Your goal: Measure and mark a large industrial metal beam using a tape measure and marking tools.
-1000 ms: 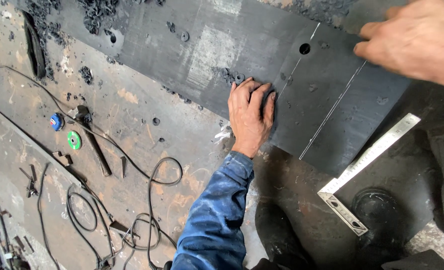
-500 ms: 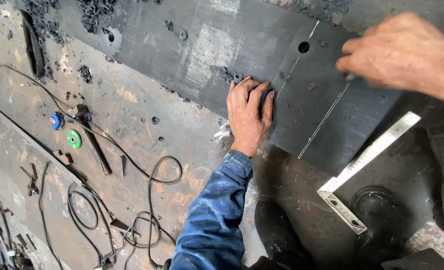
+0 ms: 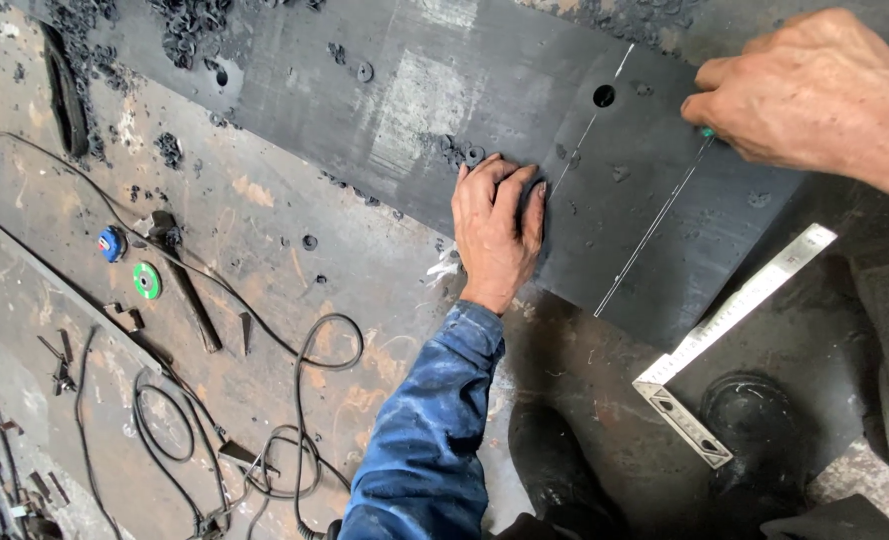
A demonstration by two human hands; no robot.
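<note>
Where the dark sheet (image 3: 435, 110) lies flat across the floor (image 3: 265, 240), it looks heavy, stiff, probably sharp-edged; best gripped at a long edge, I judge. Left hand (image 3: 497, 225) spread flat, pressing it, gripping nothing. Right hand (image 3: 815, 95) pinched shut on a green-tipped scriber (image 3: 707, 132) at the scored line (image 3: 655, 225).

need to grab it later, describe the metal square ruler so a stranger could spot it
Find the dark sheet pressed flat by the left hand. Just past its lower right corner lies the steel square, the only bright L-shaped tool there.
</note>
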